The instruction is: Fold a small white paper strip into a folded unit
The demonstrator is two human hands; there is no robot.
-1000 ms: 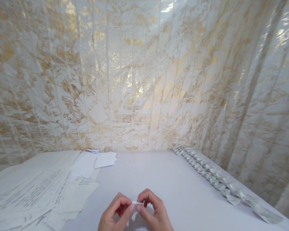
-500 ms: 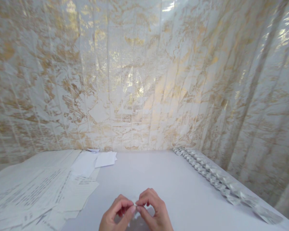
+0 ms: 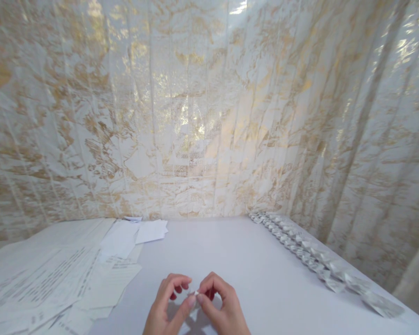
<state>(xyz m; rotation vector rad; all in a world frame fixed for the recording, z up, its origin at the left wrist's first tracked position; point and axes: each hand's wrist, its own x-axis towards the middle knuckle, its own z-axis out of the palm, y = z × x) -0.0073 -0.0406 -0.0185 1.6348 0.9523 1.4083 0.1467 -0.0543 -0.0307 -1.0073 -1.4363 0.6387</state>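
Observation:
My left hand (image 3: pixel 165 307) and my right hand (image 3: pixel 221 307) meet at the bottom middle of the view, just above the white table (image 3: pixel 230 251). Their fingertips pinch a small folded piece of white paper (image 3: pixel 194 294) between them. Most of the paper piece is hidden by my fingers. A spread of printed paper sheets (image 3: pixel 52 279) lies to the left of my hands.
A row of several small folded paper pieces (image 3: pixel 314 260) runs along the table's right edge from back to front. Small blank white sheets (image 3: pixel 150 230) lie at the back left. A glossy gold-and-white marbled covering (image 3: pixel 202 107) forms the wall behind and to the right.
The white piece between my fingertips looks smaller and more hidden than a second ago. My left fingers have spread a little. The view has tipped slightly.

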